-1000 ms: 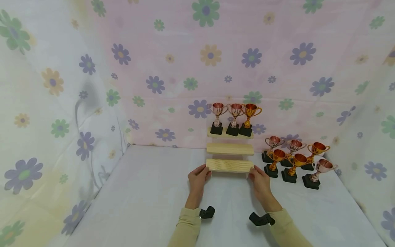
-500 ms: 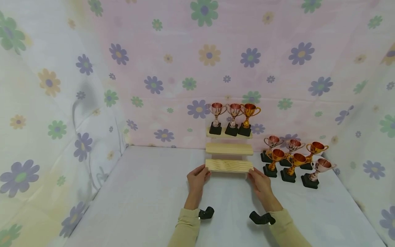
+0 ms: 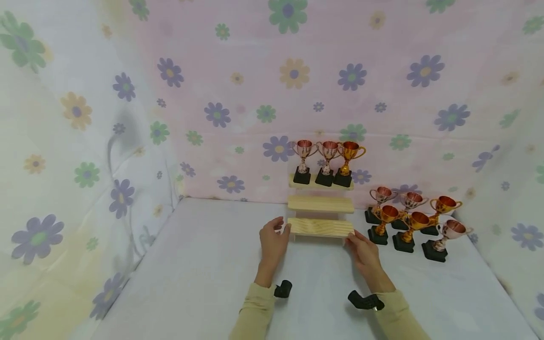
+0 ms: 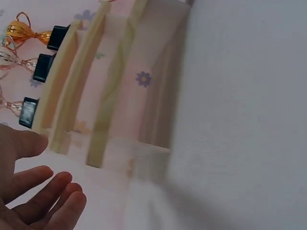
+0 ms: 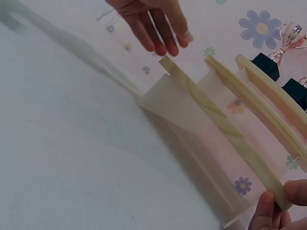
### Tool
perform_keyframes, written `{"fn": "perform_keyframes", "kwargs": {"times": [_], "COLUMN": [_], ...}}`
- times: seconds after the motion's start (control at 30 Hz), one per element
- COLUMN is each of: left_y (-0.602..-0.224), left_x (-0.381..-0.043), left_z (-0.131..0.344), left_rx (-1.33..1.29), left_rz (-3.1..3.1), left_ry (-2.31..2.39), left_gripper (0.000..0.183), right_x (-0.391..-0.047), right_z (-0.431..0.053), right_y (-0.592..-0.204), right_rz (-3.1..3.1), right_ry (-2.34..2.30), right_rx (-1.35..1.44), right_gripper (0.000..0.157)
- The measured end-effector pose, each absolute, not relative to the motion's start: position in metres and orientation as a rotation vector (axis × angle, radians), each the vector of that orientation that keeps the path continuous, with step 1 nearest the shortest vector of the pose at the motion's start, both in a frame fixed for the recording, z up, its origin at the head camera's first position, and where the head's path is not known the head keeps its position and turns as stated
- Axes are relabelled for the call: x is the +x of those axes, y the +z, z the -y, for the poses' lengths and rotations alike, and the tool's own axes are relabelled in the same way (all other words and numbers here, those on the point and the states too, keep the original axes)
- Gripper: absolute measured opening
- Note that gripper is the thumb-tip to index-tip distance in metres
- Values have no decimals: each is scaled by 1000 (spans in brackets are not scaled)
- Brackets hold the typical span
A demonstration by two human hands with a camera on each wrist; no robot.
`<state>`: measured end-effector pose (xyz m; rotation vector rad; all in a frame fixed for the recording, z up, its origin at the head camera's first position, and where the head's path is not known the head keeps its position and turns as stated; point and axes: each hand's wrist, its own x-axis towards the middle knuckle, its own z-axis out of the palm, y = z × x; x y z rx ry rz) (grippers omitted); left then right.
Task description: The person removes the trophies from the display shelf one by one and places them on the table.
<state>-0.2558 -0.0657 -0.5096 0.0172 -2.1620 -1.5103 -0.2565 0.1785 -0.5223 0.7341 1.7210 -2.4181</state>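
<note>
A three-tier display stand has pale wooden boards and see-through side panels; its lowest board (image 3: 320, 227) faces me in the head view. Two rose-coloured trophy cups (image 3: 303, 163) and a gold trophy cup (image 3: 346, 163) stand on the top board (image 3: 310, 183). My right hand (image 3: 366, 257) pinches the right end of the lowest board, thumb (image 5: 296, 191) on one face and fingers on the other. At the stand's left end, my left hand (image 3: 273, 243) is off the board, fingers loosely bent and holding nothing. The middle board (image 3: 320, 204) carries nothing.
Several more trophy cups (image 3: 405, 236), gold and rose on black bases, stand in two rows right of the stand, close to my right hand. A flowered cloth (image 3: 238, 89) hangs behind and at both sides. White cloth (image 3: 204, 283) covers the table.
My left hand has let go of the lowest board's left end, its fingers spreading away. The right hand keeps its pinch. The head view has shifted slightly; stand and cups look unmoved.
</note>
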Motion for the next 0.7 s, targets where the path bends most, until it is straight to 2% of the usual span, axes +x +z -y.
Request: {"fn": "perform_keyframes", "kwargs": {"times": [0.23, 0.4, 0.7], "left_y": [-446, -401, -371], "left_x": [-279, -310, -352], "left_z": [61, 62, 58], "left_rx": [-152, -273, -349], "left_rz": [2057, 1975, 2110], "left_ry": [-1507, -1512, -1492], "left_gripper": [39, 58, 100], "right_x": [-256, -257, -257], "right_z": [-182, -182, -182], "right_y": [-526, -527, -528], "right_rz": [-1670, -1681, -1686], "right_ry": [-2474, -2476, -2476], "right_rx": [694, 674, 679], "right_gripper": [57, 56, 57]}}
